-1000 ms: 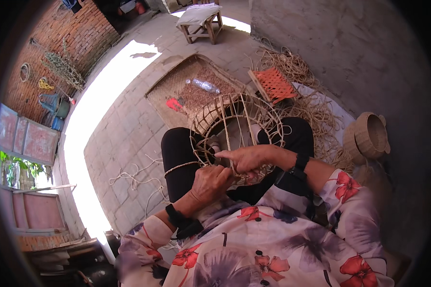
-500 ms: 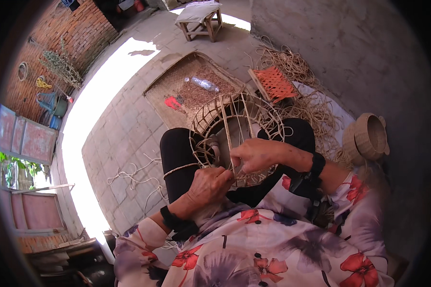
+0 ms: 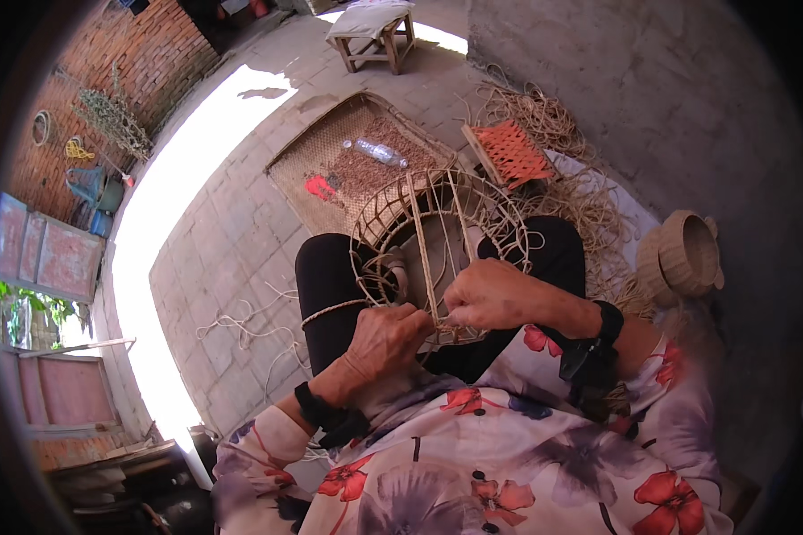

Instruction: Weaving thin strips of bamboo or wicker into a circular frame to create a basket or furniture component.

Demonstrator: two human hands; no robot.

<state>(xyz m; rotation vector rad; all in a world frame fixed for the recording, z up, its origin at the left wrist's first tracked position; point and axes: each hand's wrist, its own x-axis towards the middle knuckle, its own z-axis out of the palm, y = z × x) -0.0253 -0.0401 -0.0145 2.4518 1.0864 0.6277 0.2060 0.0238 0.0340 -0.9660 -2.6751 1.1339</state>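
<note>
An open wire-like round basket frame point(image 3: 373, 217) rests between my knees, with long strands stretched across its opening. One of these, a twisted cord point(image 3: 420, 241), runs from the far rim down to the near rim. My left hand point(image 3: 389, 339) is closed on the frame's near rim, its fingertips partly hidden. Another cord point(image 3: 335, 311) passes over my left thigh toward that hand. My right hand point(image 3: 495, 292) is just to the right, closed in a pinch at the lower end of the twisted cord. Both hands' fingertips almost meet.
Ahead lies a woven mat point(image 3: 308, 147) bearing a plastic bottle point(image 3: 382, 153) and a red item point(image 3: 319, 186). An orange-webbed stool point(image 3: 511, 153) stands beside heaped cord point(image 3: 584, 223). Woven baskets point(image 3: 690, 254) sit by the right wall. Loose cord point(image 3: 241, 323) lies on the left floor.
My right hand has shifted slightly right and down, its fingers drawing in toward the near rim. The left hand stays nearly in place on the frame.
</note>
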